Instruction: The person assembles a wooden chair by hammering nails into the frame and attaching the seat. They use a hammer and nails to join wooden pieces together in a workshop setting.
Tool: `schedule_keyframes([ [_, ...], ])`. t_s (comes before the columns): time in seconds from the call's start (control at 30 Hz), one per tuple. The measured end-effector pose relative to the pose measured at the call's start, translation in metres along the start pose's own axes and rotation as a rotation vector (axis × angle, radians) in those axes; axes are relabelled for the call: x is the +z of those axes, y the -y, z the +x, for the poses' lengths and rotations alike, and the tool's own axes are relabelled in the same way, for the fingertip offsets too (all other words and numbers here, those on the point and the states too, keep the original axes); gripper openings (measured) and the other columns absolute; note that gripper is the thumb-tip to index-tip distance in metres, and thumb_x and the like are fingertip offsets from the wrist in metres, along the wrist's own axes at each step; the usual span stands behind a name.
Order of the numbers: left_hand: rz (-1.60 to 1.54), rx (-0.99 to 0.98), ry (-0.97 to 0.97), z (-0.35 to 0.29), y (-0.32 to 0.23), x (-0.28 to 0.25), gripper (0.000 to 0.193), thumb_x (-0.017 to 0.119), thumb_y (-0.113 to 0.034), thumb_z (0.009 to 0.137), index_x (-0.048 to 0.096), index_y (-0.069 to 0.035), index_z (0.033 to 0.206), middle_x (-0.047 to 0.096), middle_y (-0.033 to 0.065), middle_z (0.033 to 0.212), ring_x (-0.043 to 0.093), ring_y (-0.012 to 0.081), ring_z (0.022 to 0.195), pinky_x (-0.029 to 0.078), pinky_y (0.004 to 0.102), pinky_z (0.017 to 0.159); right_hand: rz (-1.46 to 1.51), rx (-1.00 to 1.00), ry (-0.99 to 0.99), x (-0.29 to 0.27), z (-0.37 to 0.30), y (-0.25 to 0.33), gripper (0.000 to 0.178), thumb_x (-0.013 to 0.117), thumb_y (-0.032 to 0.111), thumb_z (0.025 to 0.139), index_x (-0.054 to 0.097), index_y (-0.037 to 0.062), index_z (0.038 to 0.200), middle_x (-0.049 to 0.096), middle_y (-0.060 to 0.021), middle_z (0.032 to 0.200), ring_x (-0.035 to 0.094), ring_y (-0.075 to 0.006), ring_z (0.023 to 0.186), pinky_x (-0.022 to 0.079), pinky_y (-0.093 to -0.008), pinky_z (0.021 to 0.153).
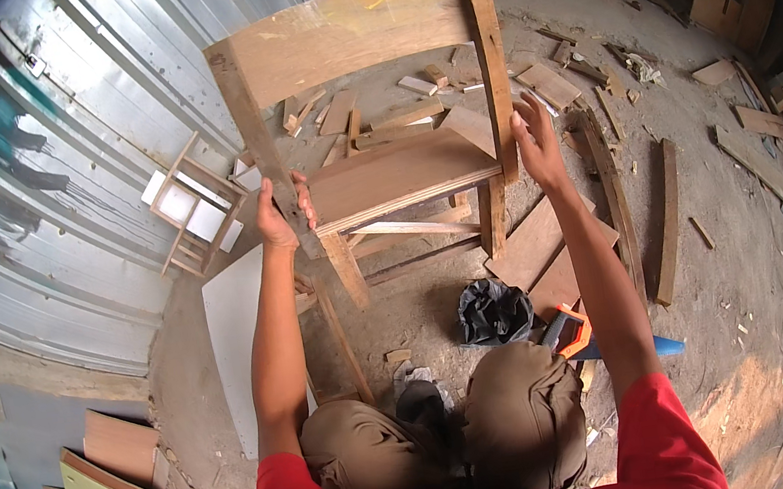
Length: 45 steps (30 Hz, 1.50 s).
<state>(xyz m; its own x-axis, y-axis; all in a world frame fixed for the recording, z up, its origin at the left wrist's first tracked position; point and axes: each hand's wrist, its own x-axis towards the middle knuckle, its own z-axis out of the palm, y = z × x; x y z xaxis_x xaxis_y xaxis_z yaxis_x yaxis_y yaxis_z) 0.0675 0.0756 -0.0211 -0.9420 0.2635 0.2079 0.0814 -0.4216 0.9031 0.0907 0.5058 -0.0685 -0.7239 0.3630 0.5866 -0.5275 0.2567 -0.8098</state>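
An unpainted wooden chair (402, 178) stands upright in front of me, with a curved back board between two posts and a plywood seat. My left hand (278, 222) is closed around the left post near the seat, thumb on one side and fingertips on the other. Beside the right post is my right hand (538, 142), fingers stretched out and palm turned toward the wood. Whether that palm touches the post, I cannot tell. Both forearms reach forward past my knees.
A crumpled black plastic bag (494, 311) and a handsaw with an orange-and-black handle (567, 331) lie near my knees. Plywood offcuts (552, 247) and long wood strips (666, 221) litter the floor. A small wooden frame (196, 207) leans by the corrugated metal wall (93, 186).
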Motion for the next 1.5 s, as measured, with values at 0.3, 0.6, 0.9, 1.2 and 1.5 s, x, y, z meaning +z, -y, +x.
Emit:
schedule_keyframes([
  [0.3, 0.090, -0.038, -0.194, -0.029, 0.037, -0.056, 0.075, 0.035, -0.074, 0.094, 0.055, -0.001, 0.094, 0.047, 0.0046, 0.057, 0.050, 0.0180, 0.046, 0.045, 0.0307, 0.046, 0.335, 0.388, 0.372, 0.067, 0.001, -0.008, 0.055, 0.047, 0.053, 0.103, 0.057, 0.0021, 0.085, 0.055, -0.0043, 0.063, 0.049, -0.0105, 0.051, 0.039, -0.0257, 0.048],
  [0.6, 0.174, -0.013, -0.375, -0.041, 0.049, -0.077, 0.074, 0.040, -0.075, 0.094, 0.054, -0.003, 0.085, 0.048, 0.0054, 0.056, 0.047, 0.0161, 0.048, 0.041, 0.0304, 0.051, 0.234, 0.247, 0.250, 0.089, -0.030, 0.009, 0.054, 0.048, 0.050, 0.104, 0.056, 0.0029, 0.078, 0.050, -0.0022, 0.059, 0.044, -0.0082, 0.048, 0.034, -0.0241, 0.044],
  [0.9, 0.271, 0.090, -0.280, -0.064, 0.067, -0.096, 0.078, 0.039, -0.079, 0.091, 0.053, -0.003, 0.079, 0.047, 0.0047, 0.053, 0.046, 0.0155, 0.043, 0.041, 0.0289, 0.046, 0.307, 0.264, 0.211, 0.072, -0.099, 0.022, 0.049, 0.051, 0.046, 0.104, 0.058, 0.0016, 0.083, 0.054, -0.0023, 0.062, 0.050, -0.0079, 0.052, 0.039, -0.0230, 0.047],
  [1.2, 0.201, 0.273, -0.274, -0.058, 0.066, -0.091, 0.088, 0.025, -0.086, 0.089, 0.053, -0.004, 0.074, 0.046, 0.0053, 0.053, 0.046, 0.0183, 0.046, 0.040, 0.0307, 0.049, 0.317, 0.095, 0.170, 0.069, -0.084, 0.021, 0.078, 0.019, 0.058, 0.107, 0.061, -0.0044, 0.086, 0.057, -0.0093, 0.060, 0.051, -0.0153, 0.048, 0.041, -0.0278, 0.046],
  [1.5, 0.202, 0.285, -0.240, -0.039, 0.060, -0.091, 0.087, 0.028, -0.085, 0.089, 0.052, -0.003, 0.076, 0.047, 0.0066, 0.054, 0.046, 0.0185, 0.047, 0.040, 0.0315, 0.049, 0.290, 0.046, 0.189, 0.079, -0.057, 0.017, 0.073, 0.022, 0.059, 0.106, 0.055, -0.0031, 0.085, 0.054, -0.0102, 0.061, 0.049, -0.0161, 0.051, 0.039, -0.0282, 0.048],
])
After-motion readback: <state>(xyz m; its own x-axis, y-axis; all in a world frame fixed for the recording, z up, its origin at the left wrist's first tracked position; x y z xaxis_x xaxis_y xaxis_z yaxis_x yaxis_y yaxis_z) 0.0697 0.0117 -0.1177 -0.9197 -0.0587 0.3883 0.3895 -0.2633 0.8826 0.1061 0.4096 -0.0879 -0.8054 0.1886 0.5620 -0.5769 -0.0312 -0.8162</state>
